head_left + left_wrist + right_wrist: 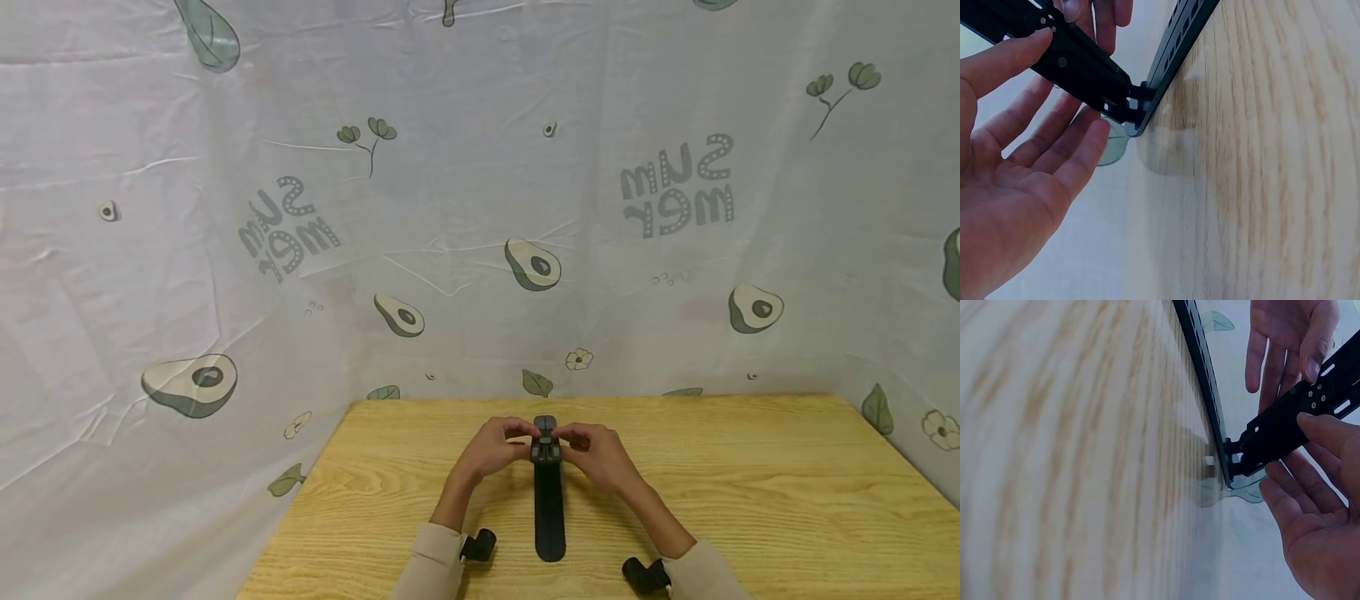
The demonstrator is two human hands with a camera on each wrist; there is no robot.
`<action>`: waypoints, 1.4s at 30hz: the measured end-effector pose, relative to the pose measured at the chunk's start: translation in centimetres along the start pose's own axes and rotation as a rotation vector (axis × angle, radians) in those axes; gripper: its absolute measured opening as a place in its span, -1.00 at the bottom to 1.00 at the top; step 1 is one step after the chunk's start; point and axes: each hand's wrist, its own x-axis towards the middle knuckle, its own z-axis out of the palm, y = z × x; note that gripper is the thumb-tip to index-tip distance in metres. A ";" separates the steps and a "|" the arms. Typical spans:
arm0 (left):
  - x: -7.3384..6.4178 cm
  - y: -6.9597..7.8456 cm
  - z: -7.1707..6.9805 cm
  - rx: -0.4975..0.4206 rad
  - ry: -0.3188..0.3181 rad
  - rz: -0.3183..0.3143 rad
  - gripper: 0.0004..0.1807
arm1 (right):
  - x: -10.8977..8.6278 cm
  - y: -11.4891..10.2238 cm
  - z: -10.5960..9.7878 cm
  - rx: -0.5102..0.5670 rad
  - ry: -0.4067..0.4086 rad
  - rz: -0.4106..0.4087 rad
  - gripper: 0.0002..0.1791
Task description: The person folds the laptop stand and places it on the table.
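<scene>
On the wooden table stands a black hinged folding stand (549, 512), its flat, slotted base strip pointing toward me. The raised arm of the stand (1082, 72) tilts up from a hinge at the strip's far end. My left hand (491, 447) grips the raised arm from the left, thumb on its face and fingers behind. From the other side my right hand (598, 454) holds the same arm, its thumb (1325, 431) beside a round plate with small screws. The top of the arm is cut off in both wrist views.
The light wooden table (750, 492) spreads to both sides of the stand. A pale curtain (465, 208) printed with avocados and leaves hangs behind the table and along its sides. Black wrist cameras (480, 546) sit at both beige sleeves.
</scene>
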 end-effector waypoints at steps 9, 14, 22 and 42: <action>0.0 -0.5 0.7 0.054 0.014 0.020 -0.82 | -0.1 1.0 0.1 0.010 -0.023 -0.008 -0.73; 0.0 -0.2 0.8 0.088 0.011 0.039 -0.84 | -0.1 1.1 0.1 0.010 -0.028 -0.018 -0.74; -0.2 0.3 0.7 0.124 -0.007 0.074 -0.86 | -0.1 0.5 -0.1 -0.050 -0.026 -0.017 -0.78; -0.6 0.3 0.8 0.137 -0.030 0.070 -0.83 | -0.2 -0.2 0.4 -0.137 -0.030 0.010 -0.81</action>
